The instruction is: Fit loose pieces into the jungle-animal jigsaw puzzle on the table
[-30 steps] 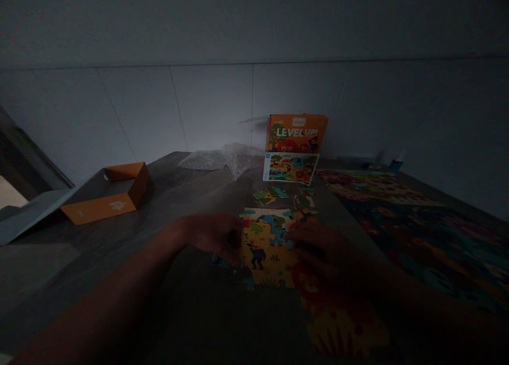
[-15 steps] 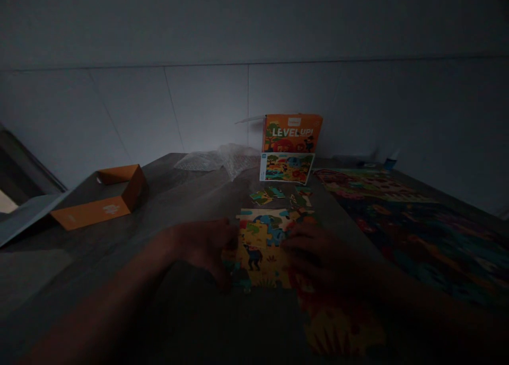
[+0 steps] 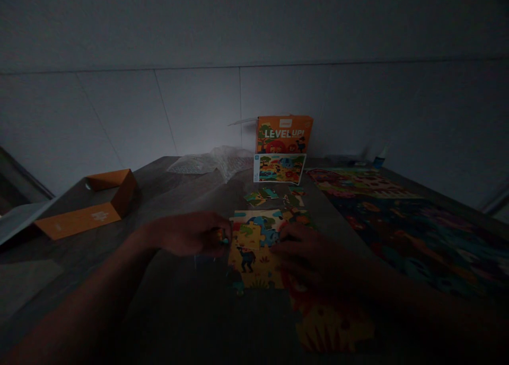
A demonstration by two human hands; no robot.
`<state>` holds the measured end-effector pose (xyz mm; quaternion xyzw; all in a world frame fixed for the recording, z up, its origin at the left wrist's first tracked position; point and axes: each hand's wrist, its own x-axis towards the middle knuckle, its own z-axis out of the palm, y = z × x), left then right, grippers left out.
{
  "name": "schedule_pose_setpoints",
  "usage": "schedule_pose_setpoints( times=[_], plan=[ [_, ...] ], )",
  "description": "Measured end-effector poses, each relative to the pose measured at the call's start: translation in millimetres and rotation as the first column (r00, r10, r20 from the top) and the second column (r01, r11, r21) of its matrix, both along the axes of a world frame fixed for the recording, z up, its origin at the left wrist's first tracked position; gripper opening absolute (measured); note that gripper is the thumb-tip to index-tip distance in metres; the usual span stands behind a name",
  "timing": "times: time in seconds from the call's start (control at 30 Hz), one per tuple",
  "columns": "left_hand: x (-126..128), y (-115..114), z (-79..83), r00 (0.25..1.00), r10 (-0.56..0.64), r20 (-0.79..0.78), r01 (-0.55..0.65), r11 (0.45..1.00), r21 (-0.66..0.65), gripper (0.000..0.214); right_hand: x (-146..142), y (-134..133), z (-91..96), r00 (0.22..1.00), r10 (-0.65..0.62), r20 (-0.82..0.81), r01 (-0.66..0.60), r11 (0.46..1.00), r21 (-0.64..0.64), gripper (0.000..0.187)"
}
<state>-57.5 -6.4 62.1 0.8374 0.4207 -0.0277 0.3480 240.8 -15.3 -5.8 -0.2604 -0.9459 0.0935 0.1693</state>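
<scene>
A partly joined jigsaw puzzle (image 3: 258, 261) lies on the dark table, showing a blue elephant and a dark animal on yellow ground. At its left edge my left hand (image 3: 186, 233) is closed on a small puzzle piece (image 3: 222, 239), mostly hidden by the fingers. My right hand (image 3: 304, 251) rests over the puzzle's right side, fingers apart and lying on it. A red and yellow joined section (image 3: 334, 325) reaches out below that hand. Just beyond the puzzle lie several loose pieces (image 3: 262, 195). The light is dim, so fingertips are hard to make out.
An orange "LEVEL UP!" box (image 3: 284, 134) stands behind, a picture card (image 3: 279, 168) leaning at its front. Bubble wrap (image 3: 217, 161) lies left of it. An orange open box tray (image 3: 79, 220) sits far left. Large finished puzzles (image 3: 397, 227) cover the right side.
My left hand has lifted slightly and drawn its fingers together, with a puzzle piece now showing in them. My right hand stays on the puzzle. The whole view has shifted a little.
</scene>
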Motion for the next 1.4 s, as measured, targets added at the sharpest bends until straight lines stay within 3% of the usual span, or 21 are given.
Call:
schedule_pose_setpoints(
  times=[0.1,0.2,0.23,0.3,0.4,0.53,0.83,0.97,1.23,1.4],
  plan=[
    [10.2,8.9,-16.2,0.970,0.103,0.219,-0.125,0.988,0.088,0.027,-1.5,-1.7,1.2,1.000,0.001,-0.004,-0.001,1.000,0.020,0.019],
    [24.0,18.2,-38.8,0.881,0.212,0.422,-0.291,0.947,0.133,0.033,-0.5,1.6,-0.3,0.996,-0.005,-0.085,0.010,0.998,0.060,0.022],
    [27.4,20.6,-45.6,0.881,0.220,0.418,-0.299,0.945,0.134,0.034,1.2,4.7,-1.0,0.990,-0.033,-0.135,0.044,0.996,0.077,0.024],
    [31.1,23.3,-55.4,0.916,0.210,0.343,-0.318,0.900,0.298,0.041,7.1,13.9,-1.8,0.957,-0.143,-0.251,0.174,0.979,0.106,0.027],
    [30.8,21.6,-58.0,0.981,0.114,0.156,-0.177,0.852,0.493,0.071,20.5,30.1,0.6,0.879,-0.360,-0.312,0.403,0.912,0.082,0.025],
    [29.5,14.6,-51.2,1.000,0.006,0.015,-0.012,0.891,0.454,0.086,35.1,41.3,8.7,0.897,-0.410,-0.163,0.419,0.908,0.023,0.023],
    [20.5,13.3,-42.2,0.985,-0.027,-0.171,0.088,0.928,0.363,0.109,37.3,33.9,6.5,0.924,-0.381,0.038,0.382,0.923,-0.044,0.054],
    [18.1,13.1,-38.0,0.981,-0.012,-0.195,0.078,0.939,0.334,0.114,32.9,31.8,5.5,0.921,-0.387,0.033,0.388,0.919,-0.065,0.052],
    [18.5,17.2,-43.1,0.986,0.001,-0.166,0.061,0.929,0.365,0.108,28.6,27.8,4.9,0.938,-0.346,-0.025,0.343,0.936,-0.072,0.052],
    [22.9,18.9,-48.3,0.997,0.003,-0.075,0.027,0.914,0.404,0.085,27.2,25.8,0.7,0.948,-0.318,-0.024,0.314,0.944,-0.102,0.050]
  ],
)
